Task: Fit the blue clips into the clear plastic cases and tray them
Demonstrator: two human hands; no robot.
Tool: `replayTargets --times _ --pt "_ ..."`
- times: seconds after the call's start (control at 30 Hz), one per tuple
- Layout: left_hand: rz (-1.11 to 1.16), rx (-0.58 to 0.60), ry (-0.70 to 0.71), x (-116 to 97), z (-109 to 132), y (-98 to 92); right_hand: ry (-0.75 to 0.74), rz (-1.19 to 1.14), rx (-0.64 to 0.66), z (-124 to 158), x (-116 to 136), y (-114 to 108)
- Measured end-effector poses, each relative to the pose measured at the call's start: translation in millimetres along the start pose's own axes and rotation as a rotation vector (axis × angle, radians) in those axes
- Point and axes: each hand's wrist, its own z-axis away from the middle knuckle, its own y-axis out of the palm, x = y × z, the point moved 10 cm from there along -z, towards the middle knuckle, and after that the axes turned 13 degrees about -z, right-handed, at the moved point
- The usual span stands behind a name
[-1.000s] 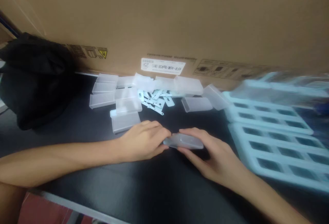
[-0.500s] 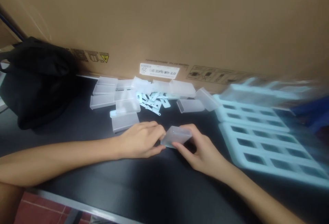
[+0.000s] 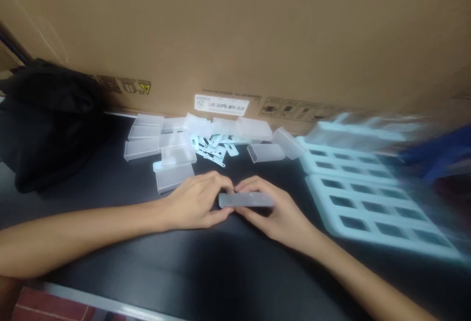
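Between my two hands is a translucent plastic case (image 3: pixel 247 200), flat and box-shaped, held just above the black table with a narrow side facing me. My left hand (image 3: pixel 206 199) pinches its left part between thumb and fingers. My right hand (image 3: pixel 270 205) grips the right part, thumb in front and fingers behind. Beyond my hands lie several similar translucent cases (image 3: pixel 176 177), some overlapping. Among them is a heap of small pale-blue flat plastic pieces (image 3: pixel 217 149) with holes; their exact kind I cannot make out.
Pale-blue trays (image 3: pixel 379 213) with rectangular openings lie on the right of the black table (image 3: pixel 206 267). A large cardboard box (image 3: pixel 235 41) stands along the back. A black bag (image 3: pixel 55 124) sits at the left, and something blue (image 3: pixel 437 151) is at the far right.
The case has turned from showing its broad face to showing a narrow side. My hands have come closer together on it. The whole view has shifted slightly.
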Motion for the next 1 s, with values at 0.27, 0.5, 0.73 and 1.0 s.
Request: replayTargets --times 0.27,0.5,0.73,1.0 --pt "0.351 -0.516 0.253 -15 12 -49.9 -0.03 0.3 0.033 -22 -10 7" --pt "0.304 -0.486 0.316 -23 13 -50.2 0.169 0.703 0.135 -89 -28 27" --pt "0.201 -0.246 0.237 -22 5 -24.6 0.297 0.795 0.242 -107 -34 29" --pt "0.18 -0.141 0.191 -21 1 -12.5 0.154 0.49 0.035 -79 0 -36"
